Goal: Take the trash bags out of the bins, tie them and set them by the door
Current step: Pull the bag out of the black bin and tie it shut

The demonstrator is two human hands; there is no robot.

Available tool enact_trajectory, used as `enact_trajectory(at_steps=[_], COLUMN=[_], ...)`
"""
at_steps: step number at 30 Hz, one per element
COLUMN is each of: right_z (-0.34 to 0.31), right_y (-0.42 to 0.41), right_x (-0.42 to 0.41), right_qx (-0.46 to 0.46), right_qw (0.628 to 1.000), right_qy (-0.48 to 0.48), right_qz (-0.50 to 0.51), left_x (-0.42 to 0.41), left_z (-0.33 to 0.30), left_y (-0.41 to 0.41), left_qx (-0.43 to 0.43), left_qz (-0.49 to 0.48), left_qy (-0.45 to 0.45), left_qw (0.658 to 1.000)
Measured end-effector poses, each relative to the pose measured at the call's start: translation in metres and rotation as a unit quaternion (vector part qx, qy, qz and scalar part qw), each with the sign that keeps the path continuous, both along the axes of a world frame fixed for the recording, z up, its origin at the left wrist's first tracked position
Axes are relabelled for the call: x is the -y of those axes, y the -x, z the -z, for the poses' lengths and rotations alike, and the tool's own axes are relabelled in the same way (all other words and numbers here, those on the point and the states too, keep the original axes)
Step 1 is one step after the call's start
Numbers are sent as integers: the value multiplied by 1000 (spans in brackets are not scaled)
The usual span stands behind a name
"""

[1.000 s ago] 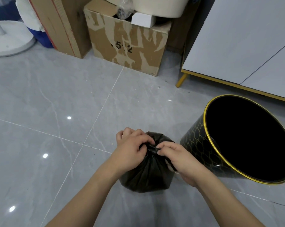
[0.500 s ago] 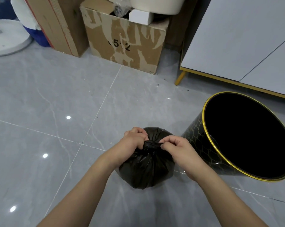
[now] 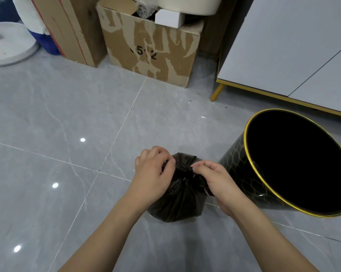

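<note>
A small black trash bag (image 3: pixel 178 201) sits on the grey tiled floor at the centre, its top gathered into a twisted neck. My left hand (image 3: pixel 153 173) pinches the neck from the left with curled fingers. From the right, my right hand (image 3: pixel 217 180) pinches the same neck between thumb and fingers. Just right of the bag stands a black bin with a gold rim (image 3: pixel 250 160), its inside dark and without a liner that I can see.
A torn cardboard box (image 3: pixel 152 54) and a taller carton (image 3: pixel 71 30) stand at the back. A white round stand base (image 3: pixel 10 46) lies at far left. A grey cabinet on gold legs (image 3: pixel 283 46) fills the upper right.
Both hands stay at the bag's neck; the fingers have shifted slightly around the gathered plastic. The bag and the bin have not moved on the floor.
</note>
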State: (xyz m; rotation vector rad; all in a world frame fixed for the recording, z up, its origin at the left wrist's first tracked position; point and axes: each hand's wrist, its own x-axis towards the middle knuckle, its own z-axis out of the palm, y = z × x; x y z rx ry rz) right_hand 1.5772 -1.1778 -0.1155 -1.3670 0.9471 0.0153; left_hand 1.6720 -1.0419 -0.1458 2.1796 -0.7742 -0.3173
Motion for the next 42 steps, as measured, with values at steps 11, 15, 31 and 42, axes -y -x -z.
enact_trajectory(at_steps=[11, 15, 31, 42], right_z=[10, 11, 23, 18], right_y=[9, 18, 27, 16], right_x=[0, 3, 4, 23], right_qx=[8, 0, -139, -11], right_qw=[960, 914, 727, 984], right_qy=[260, 372, 572, -160], right_qz=[-101, -162, -353, 79], left_x=[5, -5, -8, -28], left_z=[-5, 0, -2, 8], left_y=[-13, -24, -25, -21], left_qx=[-292, -253, -140, -92], left_qz=[-66, -113, -43, 81], left_qy=[-27, -13, -129, -74], left_qw=[954, 961, 981, 990])
